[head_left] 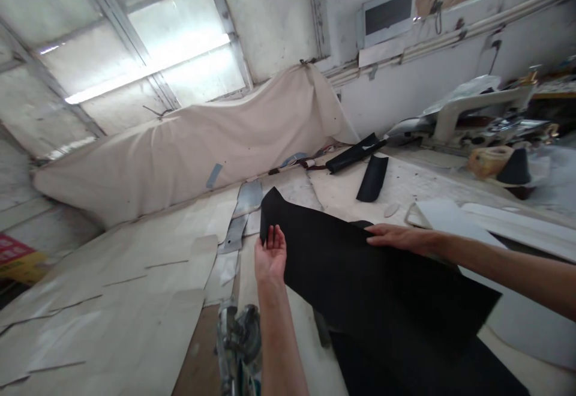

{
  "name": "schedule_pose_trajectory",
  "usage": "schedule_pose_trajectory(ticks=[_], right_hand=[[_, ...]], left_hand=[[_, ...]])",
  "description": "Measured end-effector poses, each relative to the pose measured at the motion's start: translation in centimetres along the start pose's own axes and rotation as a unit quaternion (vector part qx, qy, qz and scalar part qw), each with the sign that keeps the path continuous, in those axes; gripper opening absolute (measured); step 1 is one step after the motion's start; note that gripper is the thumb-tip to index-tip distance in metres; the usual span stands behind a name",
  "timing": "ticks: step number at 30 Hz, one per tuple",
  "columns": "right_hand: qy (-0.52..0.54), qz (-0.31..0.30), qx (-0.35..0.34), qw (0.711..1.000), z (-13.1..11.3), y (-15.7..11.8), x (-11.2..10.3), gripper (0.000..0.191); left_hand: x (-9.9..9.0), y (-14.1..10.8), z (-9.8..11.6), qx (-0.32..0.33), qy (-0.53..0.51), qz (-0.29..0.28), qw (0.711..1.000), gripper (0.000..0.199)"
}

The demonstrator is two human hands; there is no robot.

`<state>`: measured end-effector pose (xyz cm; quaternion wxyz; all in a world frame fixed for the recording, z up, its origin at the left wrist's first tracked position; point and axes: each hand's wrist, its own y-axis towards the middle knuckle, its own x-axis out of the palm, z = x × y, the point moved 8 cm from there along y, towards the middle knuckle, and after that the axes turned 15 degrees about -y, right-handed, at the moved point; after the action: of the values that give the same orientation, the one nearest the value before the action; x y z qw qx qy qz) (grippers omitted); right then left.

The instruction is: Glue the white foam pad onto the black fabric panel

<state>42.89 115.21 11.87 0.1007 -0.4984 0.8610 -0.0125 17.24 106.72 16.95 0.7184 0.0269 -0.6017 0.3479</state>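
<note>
A large black sheet of leather-like material [342, 264] stretches across the middle and lower right, its far left corner bent up. My left hand [271, 255], palm up with curled fingers, grips the sheet's left edge. My right hand [398, 238] holds the sheet's far edge, its fingers close together and partly hidden from view. More black material [405, 366] lies beneath the sheet at the bottom. Below my left hand stands a metal machine part [238, 336], partly hidden by my forearm.
Pale overlapping sheets [148, 288] cover the table at left. Two curled black pieces [372, 177] lie beyond the sheet. At right are a sewing machine [472, 111], a black thread cone [515, 167] and white panels [517, 228]. A beige cloth [202, 144] drapes along the back.
</note>
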Motion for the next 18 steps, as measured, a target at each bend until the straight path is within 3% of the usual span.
schedule_pose_trajectory(ticks=[3, 7, 13, 16, 18], right_hand=[[0.028, 0.009, 0.056, 0.998, 1.7, -1.0, 0.8, 0.027], [0.039, 0.036, 0.118, 0.992, 3.5, -1.8, 1.5, 0.028], [0.081, 0.032, 0.113, 0.99, 6.2, -2.6, 3.6, 0.03], [0.003, 0.064, 0.094, 0.994, 6.6, -1.9, 3.3, 0.029], [-0.088, 0.098, 0.047, 0.99, 5.2, -0.3, 1.8, 0.028]], left_hand=[[-1.3, 0.1, -1.0, 0.006, 0.031, 0.016, 0.999, 0.024], [-1.3, 0.5, -1.6, 0.016, 0.071, 0.014, 0.997, 0.02], [-1.5, 1.6, -2.8, 0.008, 0.119, 0.019, 0.993, 0.02], [0.0, 0.7, -3.2, 0.01, 0.129, 0.0, 0.992, 0.019], [2.7, -1.3, -3.0, 0.018, 0.126, -0.054, 0.99, 0.015]])
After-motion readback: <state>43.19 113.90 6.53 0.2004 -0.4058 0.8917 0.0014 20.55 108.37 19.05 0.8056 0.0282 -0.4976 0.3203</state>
